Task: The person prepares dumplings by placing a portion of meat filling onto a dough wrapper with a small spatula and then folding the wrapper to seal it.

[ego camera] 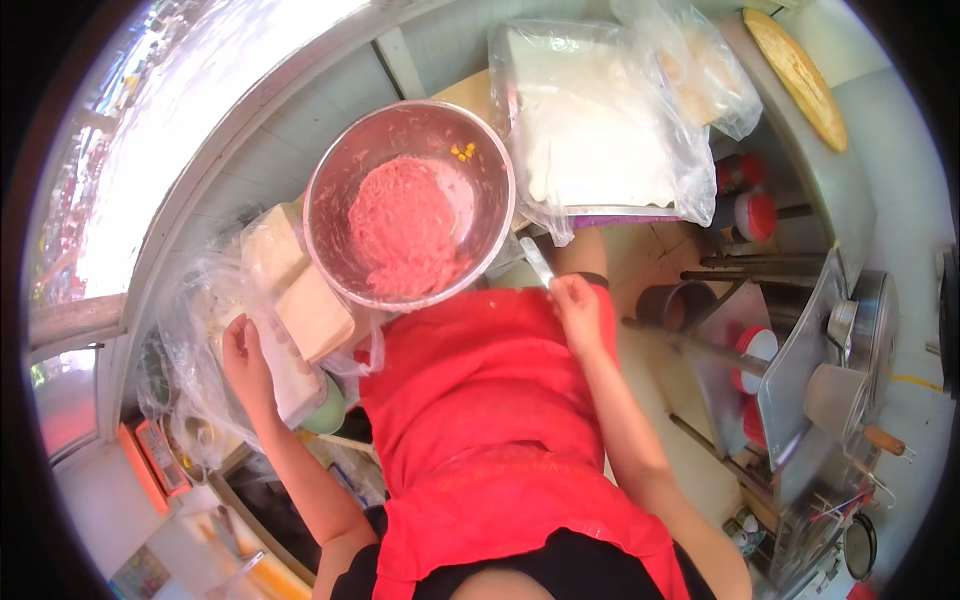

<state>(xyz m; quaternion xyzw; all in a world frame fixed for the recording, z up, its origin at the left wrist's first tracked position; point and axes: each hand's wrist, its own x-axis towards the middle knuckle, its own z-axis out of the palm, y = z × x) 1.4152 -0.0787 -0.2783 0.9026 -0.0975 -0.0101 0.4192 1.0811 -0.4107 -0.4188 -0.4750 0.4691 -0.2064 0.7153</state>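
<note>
My right hand (576,304) grips a flat metal spreading blade (535,261), which points up toward the steel bowl (504,225). Pink minced meat (405,221) lies in that bowl, with a few yellow bits (463,152) on its inner wall. On the other side, my left hand (246,360) hovers over or rests on a plastic-lined surface (296,386), fingers curled. Whether something small is in those fingers cannot be made out. Just right of it sits a stack of thin square dough wrappers (315,311); a second pale stack (274,247) stands behind it, partly under clear plastic.
A tray (622,211) of white contents under clear plastic stands beyond the bowl, at right. Along the right side are a metal shelf (806,360), a saucepan (836,397) and a dark bucket (675,302). A green bowl (326,409) and an orange box (154,457) are at left.
</note>
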